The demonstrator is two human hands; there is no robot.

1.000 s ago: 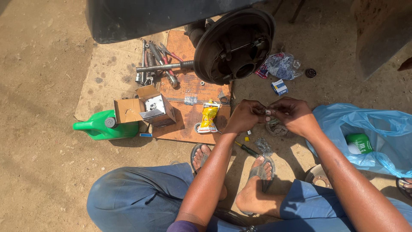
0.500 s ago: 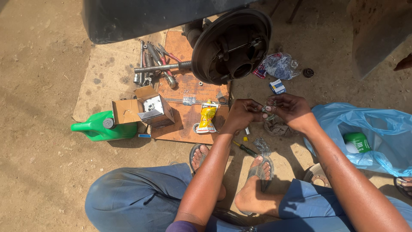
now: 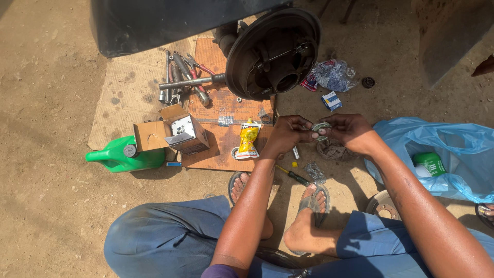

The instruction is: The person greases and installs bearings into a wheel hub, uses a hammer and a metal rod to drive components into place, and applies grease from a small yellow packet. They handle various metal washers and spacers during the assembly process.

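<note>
Both hands, left hand (image 3: 285, 135) & right hand (image 3: 349, 131), stay pinched on the small ring part (image 3: 321, 128); since 1 s ago you've barely shifted it, no progress.

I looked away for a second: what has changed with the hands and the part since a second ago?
Little changed. Both hands, left and right, still pinch the small ring between them, drifted slightly toward the brake drum. The green jug, box and tools stayed put.

Harsh sunlight, crisp dark shadows
</note>
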